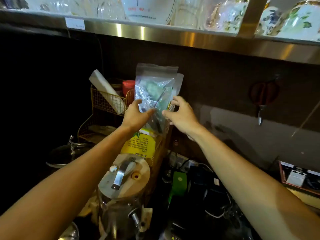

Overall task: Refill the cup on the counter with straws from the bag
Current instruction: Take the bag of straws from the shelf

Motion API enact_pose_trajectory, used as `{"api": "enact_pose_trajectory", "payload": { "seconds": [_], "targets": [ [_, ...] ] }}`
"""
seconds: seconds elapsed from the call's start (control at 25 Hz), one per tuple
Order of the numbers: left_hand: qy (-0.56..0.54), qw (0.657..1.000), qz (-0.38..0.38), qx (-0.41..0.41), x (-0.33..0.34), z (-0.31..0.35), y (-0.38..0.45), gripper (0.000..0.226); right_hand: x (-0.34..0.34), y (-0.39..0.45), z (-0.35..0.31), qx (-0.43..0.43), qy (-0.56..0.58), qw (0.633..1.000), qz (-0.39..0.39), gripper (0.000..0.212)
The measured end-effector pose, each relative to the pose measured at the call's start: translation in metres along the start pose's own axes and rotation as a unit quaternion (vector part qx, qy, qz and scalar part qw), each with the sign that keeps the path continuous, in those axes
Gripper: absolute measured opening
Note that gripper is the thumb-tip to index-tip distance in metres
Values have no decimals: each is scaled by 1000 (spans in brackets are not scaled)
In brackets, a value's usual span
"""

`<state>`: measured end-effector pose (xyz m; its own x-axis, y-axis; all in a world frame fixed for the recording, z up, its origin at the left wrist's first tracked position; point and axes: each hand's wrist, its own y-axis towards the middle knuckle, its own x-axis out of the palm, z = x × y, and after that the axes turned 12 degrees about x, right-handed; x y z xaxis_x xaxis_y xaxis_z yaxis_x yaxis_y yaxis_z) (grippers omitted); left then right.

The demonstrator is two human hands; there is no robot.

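A clear zip-top bag (154, 94) is gripped low down by the left hand (136, 113), while the right hand (181, 113) is held spread beside it, grasping nothing.

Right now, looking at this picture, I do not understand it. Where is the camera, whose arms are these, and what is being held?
There is no machine here. A person wears one camera on the head, looking forward and down, so both arms reach away from you. The left hand grips a clear zip bag, held upright in front of a gold wire basket. I cannot make out its contents clearly. The right hand is open beside the bag, fingers spread, not clearly gripping it. Below stand a yellow carton and a glass jar with a wooden lid. A shelf of dishes hangs above. I cannot pick out the cup.
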<state>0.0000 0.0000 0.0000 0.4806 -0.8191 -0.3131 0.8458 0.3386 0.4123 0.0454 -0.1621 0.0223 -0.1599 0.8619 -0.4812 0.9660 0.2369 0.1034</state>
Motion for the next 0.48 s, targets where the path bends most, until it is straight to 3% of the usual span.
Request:
{"api": "enact_pose_trajectory", "payload": {
  "seconds": [0.2,0.28,0.4,0.48],
  "targets": [
    [-17,1000,15,-2,4,-23,22,84,24,33,-8,1,51,997,51,74],
    [-9,1000,20,0,5,-32,25,83,28,43,-12,22,70,995,65,55],
    [-13,999,36,11,2,-36,24,80,31,51,-12,29,76,992,101,9],
    [-13,999,47,18,-1,-37,23,80,29,46,-12,5,86,991,99,14]
  ]
}}
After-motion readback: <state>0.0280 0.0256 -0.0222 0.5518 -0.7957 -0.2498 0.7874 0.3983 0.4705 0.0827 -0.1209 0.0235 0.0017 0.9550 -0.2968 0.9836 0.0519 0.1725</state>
